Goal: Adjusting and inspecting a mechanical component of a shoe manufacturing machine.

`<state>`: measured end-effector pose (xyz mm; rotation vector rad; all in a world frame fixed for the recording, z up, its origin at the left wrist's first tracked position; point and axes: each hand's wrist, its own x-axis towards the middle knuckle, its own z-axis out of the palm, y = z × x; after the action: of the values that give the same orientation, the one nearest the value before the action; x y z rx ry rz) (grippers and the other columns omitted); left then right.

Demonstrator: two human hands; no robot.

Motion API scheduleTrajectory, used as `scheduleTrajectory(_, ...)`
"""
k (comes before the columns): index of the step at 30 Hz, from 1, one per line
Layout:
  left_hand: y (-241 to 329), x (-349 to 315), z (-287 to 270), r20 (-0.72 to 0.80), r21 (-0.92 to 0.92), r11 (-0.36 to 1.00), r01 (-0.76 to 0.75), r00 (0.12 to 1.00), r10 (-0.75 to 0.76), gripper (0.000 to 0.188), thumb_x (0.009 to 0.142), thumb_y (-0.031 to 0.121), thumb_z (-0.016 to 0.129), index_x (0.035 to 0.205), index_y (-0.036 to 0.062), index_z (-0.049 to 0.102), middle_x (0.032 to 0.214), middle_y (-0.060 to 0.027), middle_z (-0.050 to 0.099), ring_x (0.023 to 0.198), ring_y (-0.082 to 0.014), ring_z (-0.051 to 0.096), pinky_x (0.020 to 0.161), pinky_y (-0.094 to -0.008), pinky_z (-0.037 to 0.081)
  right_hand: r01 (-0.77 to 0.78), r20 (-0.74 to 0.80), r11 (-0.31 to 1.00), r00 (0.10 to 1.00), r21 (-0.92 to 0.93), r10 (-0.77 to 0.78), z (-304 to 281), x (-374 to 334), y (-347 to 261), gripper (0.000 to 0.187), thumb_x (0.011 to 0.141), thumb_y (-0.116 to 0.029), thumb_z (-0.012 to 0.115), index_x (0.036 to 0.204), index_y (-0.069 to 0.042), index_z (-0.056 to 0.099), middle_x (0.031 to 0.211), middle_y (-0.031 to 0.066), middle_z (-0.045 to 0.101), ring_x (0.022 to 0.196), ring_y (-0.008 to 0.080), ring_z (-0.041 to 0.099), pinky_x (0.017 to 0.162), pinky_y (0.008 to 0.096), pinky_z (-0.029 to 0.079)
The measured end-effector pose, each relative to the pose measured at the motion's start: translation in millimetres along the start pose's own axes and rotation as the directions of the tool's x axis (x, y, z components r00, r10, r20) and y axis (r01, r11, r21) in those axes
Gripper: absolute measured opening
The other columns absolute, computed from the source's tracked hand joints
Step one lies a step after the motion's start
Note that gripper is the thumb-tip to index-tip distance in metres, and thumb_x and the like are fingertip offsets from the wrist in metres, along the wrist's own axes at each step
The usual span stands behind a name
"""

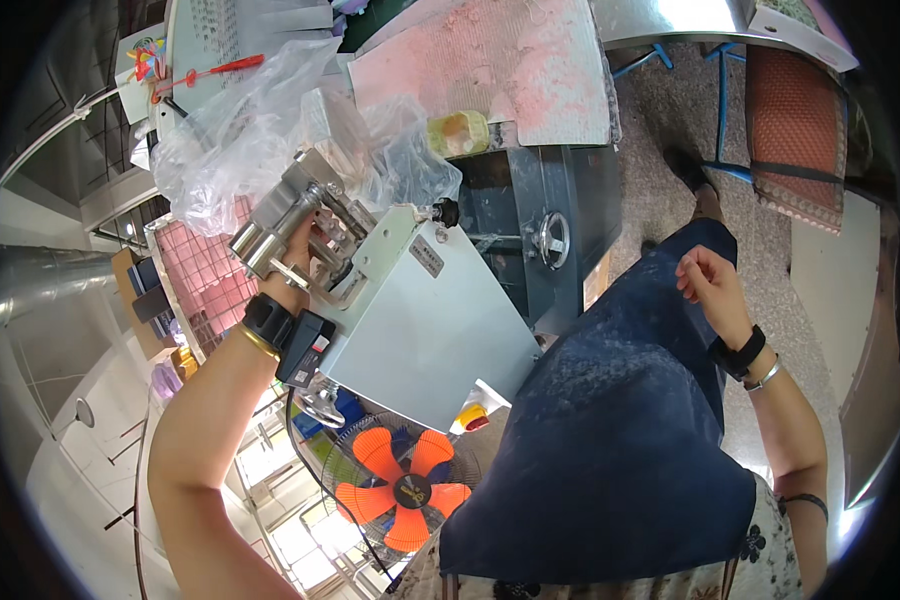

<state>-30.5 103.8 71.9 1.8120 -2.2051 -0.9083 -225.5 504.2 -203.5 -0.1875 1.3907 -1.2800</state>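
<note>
Machine box sits at frame centre. Metal roller head at its upper left end, left hand on it. Plastic bags lie above the roller head, toward the upper left of the frame. Cabinet with a handwheel just right of the box. Board on top, upper centre. Fan below the box, lower centre. Right hand at right, over the lap, well apart from the box. Chair in the upper right.

Place: small workshop | I see my grey metal machine, a dusty pink work board, an orange fan, plastic bags.
</note>
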Motion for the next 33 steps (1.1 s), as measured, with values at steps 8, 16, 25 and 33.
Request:
scheduleTrajectory(8,-2.8,-1.1,-0.4,-0.004,-0.015,1.000,0.025,1.000,-0.025,0.034,0.093,0.028,0.065,0.120,0.0092,0.060,0.108,-0.0039,0.064,0.098,-0.0155,0.063,0.085,-0.0311,0.052,-0.021,0.013,0.999,1.000,-0.037,0.021,-1.5,0.3,-5.9,0.022,0.100,-0.023,0.051,0.086,-0.007,0.057,0.073,-0.0018,0.057,0.068,0.0051,0.055,0.061,0.0195,0.044)
scheduleTrajectory(16,2.3,-3.8,0.9,0.017,-0.037,0.997,0.071,0.997,-0.070,0.032,0.092,0.027,0.065,0.119,0.0109,0.061,0.108,-0.0032,0.065,0.098,-0.0151,0.063,0.085,-0.0309,0.051,-0.006,0.021,0.997,1.000,-0.079,0.008,-2.1,-1.7,-5.1,0.023,0.099,-0.024,0.051,0.086,-0.006,0.057,0.074,-0.0012,0.057,0.069,0.0059,0.055,0.062,0.0205,0.044)
scheduleTrajectory(25,-3.6,-6.0,-5.4,0.059,-0.048,0.997,0.065,0.996,-0.062,0.033,0.092,0.027,0.066,0.121,0.0130,0.060,0.107,-0.0003,0.065,0.098,-0.0135,0.062,0.083,-0.0299,0.051,0.029,0.030,0.994,0.999,-0.109,-0.026,1.9,2.7,-4.2,0.022,0.098,-0.022,0.052,0.087,-0.005,0.058,0.076,-0.0007,0.058,0.070,0.0062,0.055,0.062,0.0210,0.044)
scheduleTrajectory(33,9.8,-10.8,2.2,0.091,-0.174,0.940,0.294,0.955,-0.282,0.036,0.088,0.031,0.070,0.119,0.0160,0.060,0.105,0.0013,0.063,0.095,-0.0114,0.061,0.079,-0.0293,0.051,0.854,0.141,0.457,0.499,-0.250,-0.855,94.6,41.5,-129.0,0.016,0.085,-0.011,0.060,0.098,-0.005,0.065,0.091,0.0108,0.062,0.085,0.0279,0.061,0.075,0.0361,0.050)
